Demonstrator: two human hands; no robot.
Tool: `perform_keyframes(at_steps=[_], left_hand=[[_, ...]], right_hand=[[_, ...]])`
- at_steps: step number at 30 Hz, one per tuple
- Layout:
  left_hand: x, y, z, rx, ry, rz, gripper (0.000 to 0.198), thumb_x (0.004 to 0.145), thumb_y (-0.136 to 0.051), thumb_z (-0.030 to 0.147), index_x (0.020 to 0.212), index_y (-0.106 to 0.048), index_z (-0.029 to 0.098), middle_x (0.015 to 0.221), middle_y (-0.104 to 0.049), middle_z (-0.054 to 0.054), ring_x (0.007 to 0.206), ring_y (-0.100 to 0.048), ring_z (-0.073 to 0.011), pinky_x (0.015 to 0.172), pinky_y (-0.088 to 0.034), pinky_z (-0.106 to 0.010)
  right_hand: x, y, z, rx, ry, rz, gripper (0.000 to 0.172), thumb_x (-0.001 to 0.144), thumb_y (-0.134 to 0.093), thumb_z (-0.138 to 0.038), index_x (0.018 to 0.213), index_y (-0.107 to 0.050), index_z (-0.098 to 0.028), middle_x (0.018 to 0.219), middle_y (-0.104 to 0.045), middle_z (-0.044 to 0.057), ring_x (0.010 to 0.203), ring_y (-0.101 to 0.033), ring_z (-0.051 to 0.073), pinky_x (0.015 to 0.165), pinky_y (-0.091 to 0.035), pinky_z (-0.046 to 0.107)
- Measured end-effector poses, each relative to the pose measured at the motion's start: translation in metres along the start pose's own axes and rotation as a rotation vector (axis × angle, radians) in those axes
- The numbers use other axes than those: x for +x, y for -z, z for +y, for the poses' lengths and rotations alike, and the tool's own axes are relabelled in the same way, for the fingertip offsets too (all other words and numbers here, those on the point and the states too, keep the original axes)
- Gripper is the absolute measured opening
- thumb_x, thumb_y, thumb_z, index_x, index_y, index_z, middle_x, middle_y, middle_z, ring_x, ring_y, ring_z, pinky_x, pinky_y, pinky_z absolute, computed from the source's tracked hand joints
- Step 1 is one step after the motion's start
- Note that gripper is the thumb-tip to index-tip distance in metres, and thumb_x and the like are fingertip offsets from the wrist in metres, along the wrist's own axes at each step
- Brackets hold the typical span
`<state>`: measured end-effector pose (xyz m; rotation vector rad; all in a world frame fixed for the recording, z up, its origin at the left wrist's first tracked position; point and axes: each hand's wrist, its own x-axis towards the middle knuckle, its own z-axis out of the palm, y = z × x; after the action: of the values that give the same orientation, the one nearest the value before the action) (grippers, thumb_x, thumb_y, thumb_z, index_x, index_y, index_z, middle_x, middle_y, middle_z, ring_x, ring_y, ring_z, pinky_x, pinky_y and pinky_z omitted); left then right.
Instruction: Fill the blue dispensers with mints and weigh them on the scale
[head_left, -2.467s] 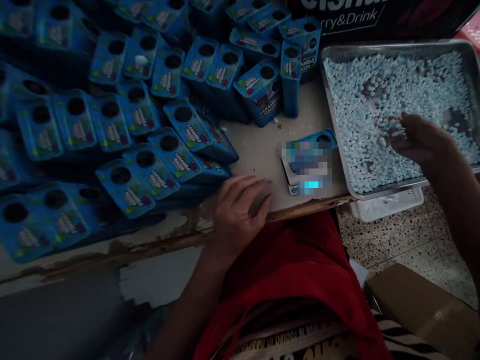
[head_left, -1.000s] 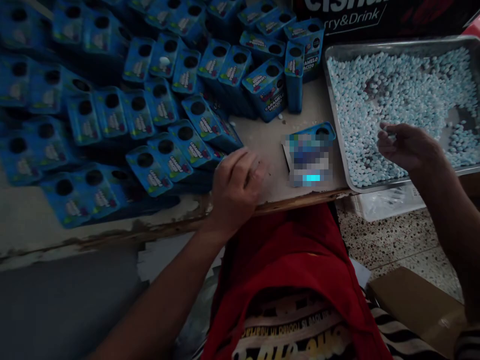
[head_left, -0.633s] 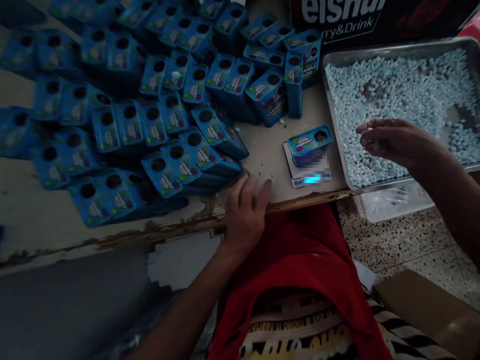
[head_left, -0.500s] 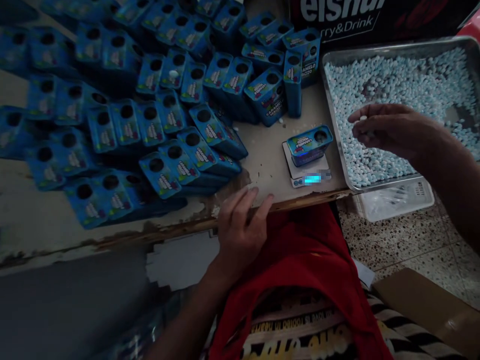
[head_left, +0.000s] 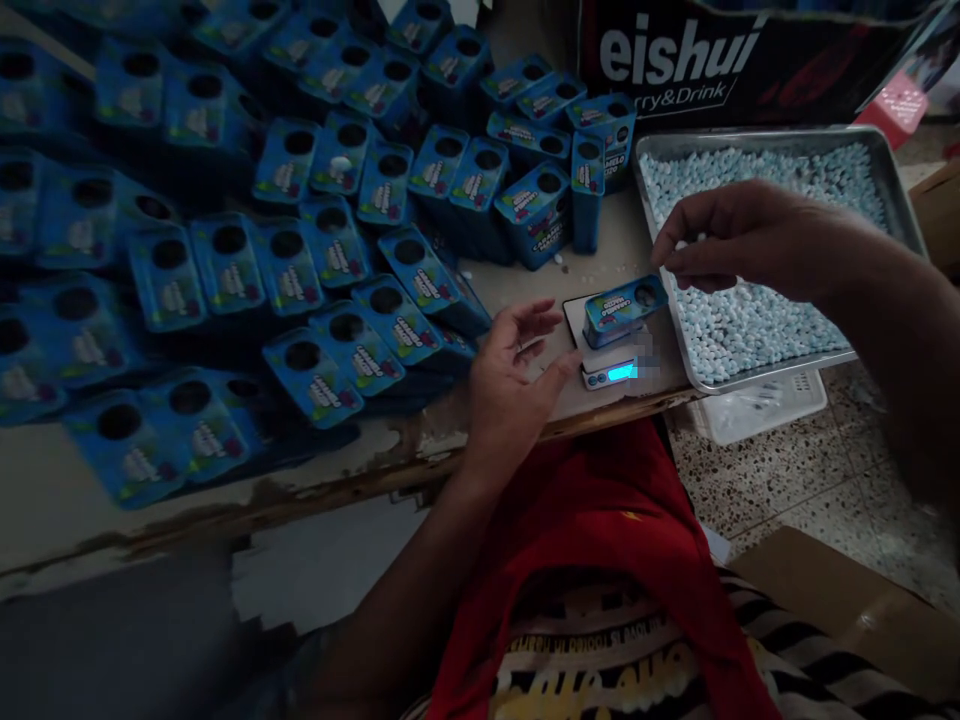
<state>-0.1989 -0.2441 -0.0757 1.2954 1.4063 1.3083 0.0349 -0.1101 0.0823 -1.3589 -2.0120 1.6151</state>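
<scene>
A blue tin [head_left: 619, 315] with a round hole in its top stands on a small white digital scale [head_left: 596, 378] with a lit display. My left hand [head_left: 521, 365] is open just left of the scale, thumb and fingers apart, holding nothing. Above the tray's near left part, beside the tin's hole, my right hand [head_left: 727, 245] is closed with its fingertips pinched together. Small white candies show between those fingers; how many is hidden. Under this hand, the metal tray [head_left: 691, 345] holds a layer of pale blue and white candies [head_left: 757, 330].
Many blue tins [head_left: 330, 375] with round holes crowd the table's left and back. A black printed box [head_left: 675, 65] stands behind the tray. A white plastic container [head_left: 765, 408] sits below the tray, and a cardboard box [head_left: 840, 600] on the floor at right.
My left hand has lifted off the table edge and moved right to the scale, its fingers opening. My right hand has moved left, bringing the candies nearer the tin.
</scene>
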Motion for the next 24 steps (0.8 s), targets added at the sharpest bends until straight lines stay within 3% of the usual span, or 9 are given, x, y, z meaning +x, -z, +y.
perform_keyframes(at_steps=[7,12,16,19,24], left_hand=[[0.0,0.017,0.008,-0.007,0.023,0.02,0.054,0.087,-0.086,0.038,0.136,-0.066,0.028,0.135,-0.075,-0.009,0.133,-0.072,-0.0291,0.117,-0.061,-0.053],[-0.006,0.021,0.009,-0.011,0.037,-0.019,0.056,0.085,-0.088,0.037,0.135,-0.066,0.028,0.135,-0.074,-0.009,0.133,-0.072,-0.0303,0.116,-0.061,-0.054],[-0.008,0.021,0.011,0.003,0.04,-0.032,0.057,0.085,-0.088,0.035,0.137,-0.065,0.028,0.136,-0.074,-0.008,0.134,-0.072,-0.0296,0.118,-0.06,-0.053],[-0.008,0.02,0.014,0.018,0.02,-0.032,0.055,0.086,-0.087,0.035,0.137,-0.066,0.028,0.135,-0.075,-0.008,0.133,-0.072,-0.0289,0.118,-0.06,-0.051],[-0.007,0.018,0.018,0.062,-0.009,-0.025,0.054,0.088,-0.085,0.033,0.138,-0.065,0.029,0.134,-0.075,-0.007,0.133,-0.072,-0.028,0.117,-0.061,-0.05]], right_hand=[[0.001,-0.011,0.009,-0.335,0.073,0.02,0.008,0.091,-0.084,-0.014,0.096,-0.085,-0.02,0.07,-0.065,-0.003,0.069,-0.054,0.013,0.062,-0.04,0.026],[0.001,-0.015,0.018,-0.321,0.051,0.045,0.013,0.088,-0.085,-0.013,0.099,-0.087,-0.02,0.069,-0.067,-0.004,0.066,-0.052,0.012,0.061,-0.038,0.026],[-0.002,-0.019,0.014,-0.1,-0.007,0.066,0.007,0.091,-0.084,-0.01,0.089,-0.083,-0.016,0.063,-0.064,-0.003,0.057,-0.047,0.008,0.053,-0.035,0.023],[-0.003,-0.014,0.016,0.175,-0.048,0.168,0.015,0.096,-0.078,-0.007,0.084,-0.078,-0.015,0.063,-0.062,-0.002,0.054,-0.049,0.006,0.049,-0.037,0.017],[-0.003,0.013,0.054,0.623,-0.264,0.399,0.023,0.099,-0.078,-0.01,0.082,-0.065,-0.018,0.071,-0.063,-0.002,0.056,-0.052,0.004,0.049,-0.042,0.011]])
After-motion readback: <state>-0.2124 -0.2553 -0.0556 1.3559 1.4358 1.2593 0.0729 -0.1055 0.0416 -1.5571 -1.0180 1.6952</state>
